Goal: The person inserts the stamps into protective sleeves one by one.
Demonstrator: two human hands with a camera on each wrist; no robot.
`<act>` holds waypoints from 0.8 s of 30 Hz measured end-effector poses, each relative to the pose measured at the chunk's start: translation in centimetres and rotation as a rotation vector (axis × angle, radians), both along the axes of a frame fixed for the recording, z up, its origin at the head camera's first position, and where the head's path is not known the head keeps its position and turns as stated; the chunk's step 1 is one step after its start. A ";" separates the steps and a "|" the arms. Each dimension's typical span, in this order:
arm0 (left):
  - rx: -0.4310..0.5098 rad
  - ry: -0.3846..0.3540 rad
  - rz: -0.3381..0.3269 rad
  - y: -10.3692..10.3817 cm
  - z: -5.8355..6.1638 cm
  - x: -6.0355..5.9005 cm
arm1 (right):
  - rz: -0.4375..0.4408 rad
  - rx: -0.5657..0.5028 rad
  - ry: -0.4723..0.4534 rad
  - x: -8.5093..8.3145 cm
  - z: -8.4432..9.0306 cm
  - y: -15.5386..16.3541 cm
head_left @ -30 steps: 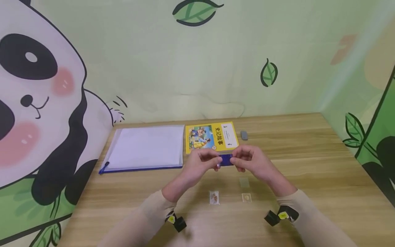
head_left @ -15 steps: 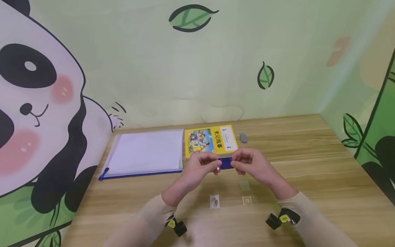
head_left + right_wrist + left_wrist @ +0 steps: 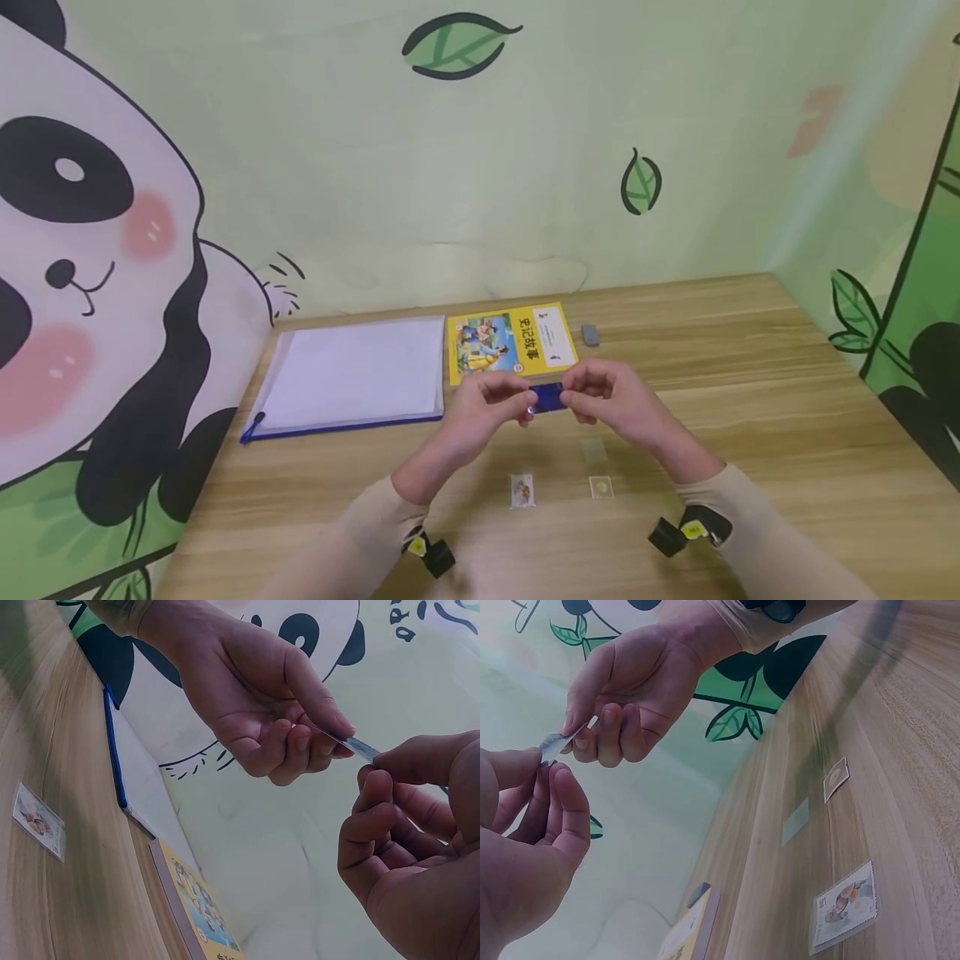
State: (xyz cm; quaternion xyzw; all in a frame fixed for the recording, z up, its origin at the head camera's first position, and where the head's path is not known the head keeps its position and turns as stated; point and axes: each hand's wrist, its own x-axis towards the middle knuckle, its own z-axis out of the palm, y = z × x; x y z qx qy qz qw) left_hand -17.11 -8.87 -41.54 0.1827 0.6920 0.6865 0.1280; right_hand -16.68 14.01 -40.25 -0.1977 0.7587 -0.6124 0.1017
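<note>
Both hands hold a small dark blue stamp (image 3: 548,397) between them, raised over the table. The left hand (image 3: 480,414) pinches its left edge between thumb and fingers; the right hand (image 3: 621,408) pinches the right edge. From the right wrist view the stamp (image 3: 363,748) shows nearly edge-on, thin and flat. Below the hands lies a stamp with a bird picture (image 3: 845,907), inside a clear sleeve. To its right is a small square stamp (image 3: 601,487) with a pale border. A pale translucent green piece (image 3: 594,451) lies just behind that square stamp.
A clear folder with white sheets (image 3: 352,367) and a blue zip edge lies at the back left of the wooden table (image 3: 750,400). Beside it is a yellow book (image 3: 510,342), with a grey eraser-like block (image 3: 590,335) to its right. A painted wall (image 3: 480,183) stands behind.
The hands keep the same pinch on the stamp. The whole head view has shifted slightly downward and left in the picture, mostly in the first half second; things on the table stay put.
</note>
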 end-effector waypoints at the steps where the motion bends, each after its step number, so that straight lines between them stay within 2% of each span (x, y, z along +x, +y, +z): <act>1: 0.000 0.002 0.002 0.0 0.0 0.0 | 0.001 0.002 0.002 0.0 0.0 0.0; 15: -0.020 -0.014 -0.041 0.2 -0.1 0.3 | -0.007 0.021 0.021 0.0 0.1 -0.3; 24: -0.023 -0.012 -0.060 0.7 -0.6 0.6 | -0.024 0.088 0.139 0.1 -0.3 -0.8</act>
